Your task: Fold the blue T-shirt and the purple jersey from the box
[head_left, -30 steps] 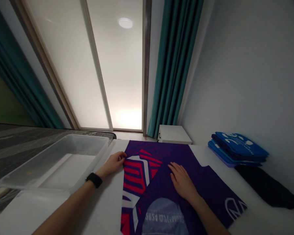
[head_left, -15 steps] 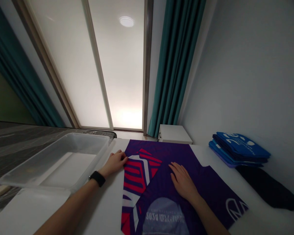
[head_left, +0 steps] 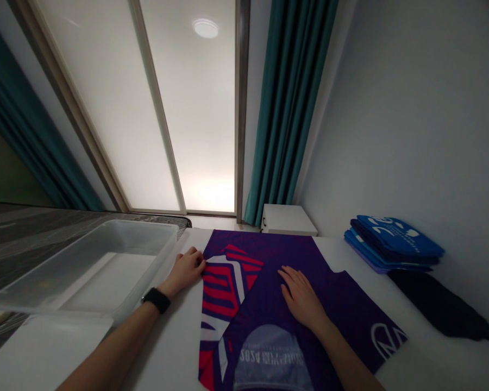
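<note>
A purple shirt [head_left: 293, 255] with a red, white and blue striped sleeve lies spread on the white table [head_left: 175, 342]. My left hand [head_left: 186, 270], with a black watch on the wrist, has its fingers curled together at the left edge of the folded sleeve. My right hand [head_left: 301, 296] rests flat on the purple cloth, fingers stretched out. A pale print with reversed lettering shows near the shirt's lower end.
A clear plastic bin [head_left: 85, 266] stands on the table to the left. A stack of folded blue cloths [head_left: 393, 243] and a dark cloth [head_left: 436, 304] lie at the right by the wall. A small white cabinet [head_left: 287, 219] and teal curtains stand behind.
Both hands stay where they were on the shirt. The view has shifted slightly; the striped sleeve's left edge looks drawn a little straighter.
</note>
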Available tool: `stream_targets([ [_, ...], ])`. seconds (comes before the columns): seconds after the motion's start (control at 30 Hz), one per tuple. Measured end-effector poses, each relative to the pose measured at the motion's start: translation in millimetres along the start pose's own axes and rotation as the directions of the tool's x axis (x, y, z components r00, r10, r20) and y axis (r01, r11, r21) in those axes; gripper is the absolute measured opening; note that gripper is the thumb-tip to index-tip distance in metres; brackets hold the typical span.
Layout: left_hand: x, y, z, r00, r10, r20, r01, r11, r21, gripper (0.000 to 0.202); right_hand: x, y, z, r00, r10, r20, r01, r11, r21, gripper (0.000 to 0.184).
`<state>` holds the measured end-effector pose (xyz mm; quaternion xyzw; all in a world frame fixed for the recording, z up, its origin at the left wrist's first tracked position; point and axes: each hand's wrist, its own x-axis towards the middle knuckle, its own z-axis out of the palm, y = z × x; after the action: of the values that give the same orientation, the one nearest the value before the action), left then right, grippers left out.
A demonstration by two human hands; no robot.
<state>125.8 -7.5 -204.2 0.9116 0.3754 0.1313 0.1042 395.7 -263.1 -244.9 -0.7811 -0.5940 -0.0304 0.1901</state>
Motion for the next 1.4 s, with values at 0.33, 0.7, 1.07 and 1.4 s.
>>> stream_targets([
  [0.33, -3, 0, -1.4, 0.999, 0.018, -0.042, -0.017, 1.000, 0.021, 0.023, 0, 1, 2, 1.000, -0.009, -0.013, 0.009, 1.000, -0.001, 0.044],
  [0.7, -75, 53, -30.1, 0.945, 0.274, 0.179, -0.274, 0.961, -0.028, 0.018, -1, 7, 9, 0.999, -0.030, -0.024, 0.030, 0.999, -0.010, 0.045],
  [1.07, -152, 87, -26.1, 0.913, 0.189, 0.362, -0.239, 0.966, 0.101, 0.012, -1, 17, 22, 0.996, -0.053, -0.067, 0.052, 0.999, -0.013, 0.045],
  [1.4, -158, 96, -20.9, 0.918, 0.131, 0.374, -0.176, 0.980, 0.090, 0.005, -1, 17, 22, 0.997, -0.053, -0.059, 0.052, 0.999, -0.013, 0.045],
])
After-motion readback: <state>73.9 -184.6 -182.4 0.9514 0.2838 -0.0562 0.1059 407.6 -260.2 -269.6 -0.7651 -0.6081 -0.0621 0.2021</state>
